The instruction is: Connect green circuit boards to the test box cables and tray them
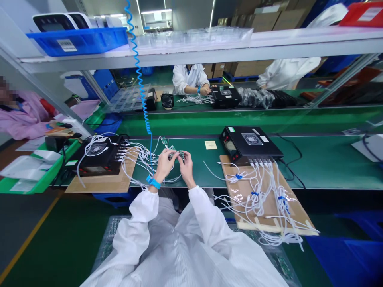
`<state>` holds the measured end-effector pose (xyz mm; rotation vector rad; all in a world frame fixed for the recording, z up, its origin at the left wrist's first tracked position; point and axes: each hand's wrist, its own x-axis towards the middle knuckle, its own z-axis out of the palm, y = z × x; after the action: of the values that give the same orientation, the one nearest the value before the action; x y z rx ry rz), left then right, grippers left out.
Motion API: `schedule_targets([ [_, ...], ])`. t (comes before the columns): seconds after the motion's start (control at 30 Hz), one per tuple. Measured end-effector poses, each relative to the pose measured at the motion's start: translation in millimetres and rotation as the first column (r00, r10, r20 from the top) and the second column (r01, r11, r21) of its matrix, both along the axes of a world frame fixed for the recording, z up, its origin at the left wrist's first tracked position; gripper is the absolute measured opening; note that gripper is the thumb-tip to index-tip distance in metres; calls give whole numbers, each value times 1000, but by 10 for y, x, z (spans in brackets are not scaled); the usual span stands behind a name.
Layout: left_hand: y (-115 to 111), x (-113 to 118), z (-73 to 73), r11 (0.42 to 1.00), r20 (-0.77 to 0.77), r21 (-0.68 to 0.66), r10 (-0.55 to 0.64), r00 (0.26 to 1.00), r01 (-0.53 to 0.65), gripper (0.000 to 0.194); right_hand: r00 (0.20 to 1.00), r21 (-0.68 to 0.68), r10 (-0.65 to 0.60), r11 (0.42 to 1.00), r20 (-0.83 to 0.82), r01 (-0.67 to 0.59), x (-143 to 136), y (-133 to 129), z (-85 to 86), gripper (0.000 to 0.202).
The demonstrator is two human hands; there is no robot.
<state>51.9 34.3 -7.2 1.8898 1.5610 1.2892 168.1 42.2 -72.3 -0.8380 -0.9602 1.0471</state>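
Above the green bench, my left hand (164,164) and my right hand (186,169) meet with fingers closed. My right hand pinches a small green circuit board (181,154). In the fingers of my left hand is another small board (170,156), partly hidden by the thumb. Just beyond them, a further circuit board (164,141) lies among white cables (143,153). These cables run to a black box with a fan (98,155) on the left. A blue strap (153,182) with a coiled blue cord (140,75) circles my left wrist.
On the right stands a second black box (251,144), its bundled white cables (260,195) hanging over a cardboard sheet (239,215). A pale paper square (211,145) lies mid-bench. A green bin (36,179) is at far left. Across the bench, a co-worker's hands (205,90) touch another black box.
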Motion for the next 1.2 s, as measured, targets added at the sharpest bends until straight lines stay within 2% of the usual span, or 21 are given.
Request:
schedule_targets([
  [0.07, -93, -27, -57, 999, -113, -39, 15, 993, -20, 28, 996, -100, 31, 994, -89, -40, 38, 108, -55, 58],
  [0.17, -256, -5, -214, 985, -241, -168, -81, 967, 40, 24, 978, -208, 69, 972, -199, -111, 75, 247, -90, 57],
  [0.23, -334, 53, -323, 972, -258, -222, -138, 956, 80, 18, 964, -218, 73, 967, -255, -131, 72, 305, -85, 53],
  [0.33, -375, 144, -430, 962, -269, -264, -148, 952, 75, 19, 948, -186, 91, 971, -304, -153, 40, 332, -71, 51],
  [0.43, -361, 186, -474, 960, -271, -276, -128, 954, 51, 24, 954, -159, 95, 977, -286, -145, 17, 319, -87, 45],
  [0.57, -329, 228, -537, 963, -287, -270, -98, 953, 18, 23, 970, -131, 75, 985, -232, -108, 16, 312, -164, 35],
  [0.73, -301, 302, -604, 968, -331, -251, -64, 941, -22, 22, 988, -117, 50, 991, -145, -67, 15, 414, -313, 39],
  [0.83, -403, 161, -570, 973, -372, -226, -40, 928, -49, 15, 998, -174, -1, 985, 64, 12, 36, 531, -419, 43],
  [0.93, -642, -176, -530, 960, -467, -254, -17, 884, -116, 13, 973, -209, -30, 975, 229, 79, 92, 648, -508, 40],
  [1.0, -816, -426, -535, 928, -563, -310, -5, 826, -206, 14, 953, -209, -47, 971, 300, 114, 133, 707, -541, 35],
  [1.1, -989, -677, -601, 899, -609, -343, 7, 793, -272, 23, 911, -179, -74, 971, 407, 159, 169, 746, -543, 29],
  [1.2, -1025, -759, -699, 898, -605, -358, -16, 796, -254, 25, 872, -133, -110, 972, 477, 195, 175, 692, -508, 28],
])
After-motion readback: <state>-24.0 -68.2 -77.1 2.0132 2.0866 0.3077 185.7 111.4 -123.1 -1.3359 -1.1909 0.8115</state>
